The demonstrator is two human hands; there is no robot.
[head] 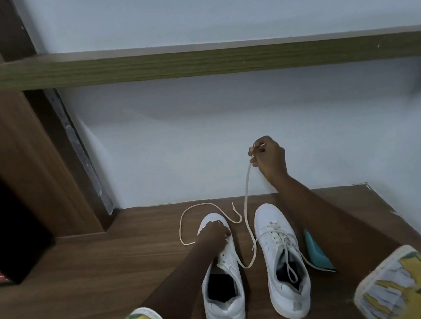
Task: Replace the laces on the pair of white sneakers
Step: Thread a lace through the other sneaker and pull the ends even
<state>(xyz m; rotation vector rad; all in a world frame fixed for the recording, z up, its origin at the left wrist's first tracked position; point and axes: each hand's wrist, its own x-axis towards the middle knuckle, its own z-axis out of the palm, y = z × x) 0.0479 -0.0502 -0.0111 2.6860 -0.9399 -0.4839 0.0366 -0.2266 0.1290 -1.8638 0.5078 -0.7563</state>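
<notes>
The unlaced sneaker [224, 304] stands on the surface [86, 282], toe to the wall, with the laced sneaker [273, 218] just beside it on its right. The left hand [214, 235] curls over its forefoot, holding it down near the front eyelets. The right hand [269, 158], raised beyond its toe, pinches the lace [248, 200]. Best, I judge: keep the sneaker pinned, pull until the slack bend by its right flank straightens, then even both ends
</notes>
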